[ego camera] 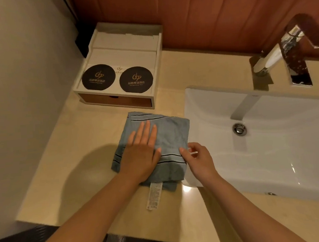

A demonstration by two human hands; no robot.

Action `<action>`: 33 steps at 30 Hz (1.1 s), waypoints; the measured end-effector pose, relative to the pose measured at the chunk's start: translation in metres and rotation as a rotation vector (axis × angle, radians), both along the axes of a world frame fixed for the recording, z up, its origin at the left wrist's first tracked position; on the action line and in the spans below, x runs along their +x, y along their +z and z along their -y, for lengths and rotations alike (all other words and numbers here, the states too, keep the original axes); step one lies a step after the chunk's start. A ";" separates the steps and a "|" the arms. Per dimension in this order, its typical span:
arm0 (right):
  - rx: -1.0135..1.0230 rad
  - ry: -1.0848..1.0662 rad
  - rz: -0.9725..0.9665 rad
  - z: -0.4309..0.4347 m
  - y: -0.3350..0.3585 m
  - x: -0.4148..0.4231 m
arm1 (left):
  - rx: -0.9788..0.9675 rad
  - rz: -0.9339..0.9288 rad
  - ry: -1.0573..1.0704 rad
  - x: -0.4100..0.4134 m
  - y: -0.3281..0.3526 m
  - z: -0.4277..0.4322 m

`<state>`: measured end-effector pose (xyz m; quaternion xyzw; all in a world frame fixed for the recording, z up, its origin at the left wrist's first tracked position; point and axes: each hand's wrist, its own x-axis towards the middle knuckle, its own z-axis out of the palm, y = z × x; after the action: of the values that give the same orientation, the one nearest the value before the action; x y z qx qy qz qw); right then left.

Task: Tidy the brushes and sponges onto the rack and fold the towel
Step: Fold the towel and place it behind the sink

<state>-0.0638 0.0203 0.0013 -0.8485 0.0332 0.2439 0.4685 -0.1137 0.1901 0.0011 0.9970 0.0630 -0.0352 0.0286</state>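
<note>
beige counter (73, 164): left hand (140, 152) flat, fingers straight, on folded towel (171, 133); right hand (199, 159) pinches edge; label (154, 196) unreadable.

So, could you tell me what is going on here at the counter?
A person is folding a blue-grey towel on the beige counter beside the white sink. The left hand presses flat on the towel, and the right hand pinches its right edge. The towel is already folded small, with its label sticking out toward the person. No brushes or sponges show.
</note>
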 end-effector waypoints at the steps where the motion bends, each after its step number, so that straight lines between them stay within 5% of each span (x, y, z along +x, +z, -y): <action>1: 0.025 -0.022 0.011 0.003 -0.002 -0.001 | 0.007 0.006 -0.009 0.002 0.000 0.004; 7: 0.234 -0.205 0.046 0.009 0.006 0.003 | -0.017 0.019 -0.109 0.029 0.000 0.029; 21: 0.037 -0.271 0.378 0.019 0.005 0.068 | -0.113 -0.047 -0.091 0.108 0.000 0.063; 33: -0.119 -0.064 0.582 -0.005 0.026 0.161 | -0.192 0.020 -0.052 0.191 0.001 0.032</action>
<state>0.0975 0.0250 0.0273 -0.9073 -0.0616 -0.0270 0.4150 0.0773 0.1585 0.0020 0.9912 0.0331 -0.0320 0.1239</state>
